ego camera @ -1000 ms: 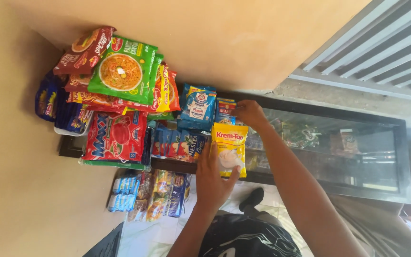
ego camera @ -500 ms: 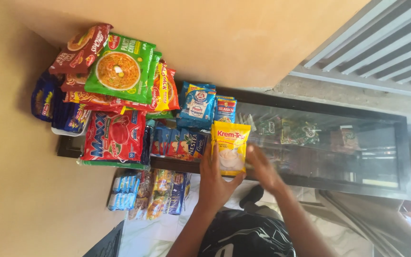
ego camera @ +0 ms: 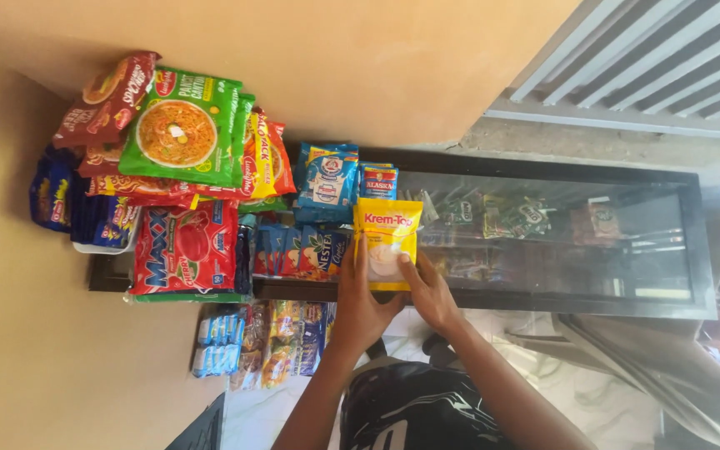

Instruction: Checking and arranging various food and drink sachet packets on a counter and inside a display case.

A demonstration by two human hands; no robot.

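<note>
Head view: the yellow sachet pack [ego camera: 387,242] stands upright on the glass display case [ego camera: 560,242], gripped at its lower edge by both hands. The left hand [ego camera: 362,302] clasps the lower left corner; the right hand [ego camera: 432,292] pinches the lower right corner. Blue sachet packs [ego camera: 327,177] sit just behind it.

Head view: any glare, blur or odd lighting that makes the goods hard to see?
Head view: the picture is turned sideways; daylight is even and the stacked packets are sharp; the glass top of the counter case reflects light, so the sachets beneath look hazy and dim; the yellow packet, held by the left hand and right hand, is crisp; the far right edge is washed out.
</note>
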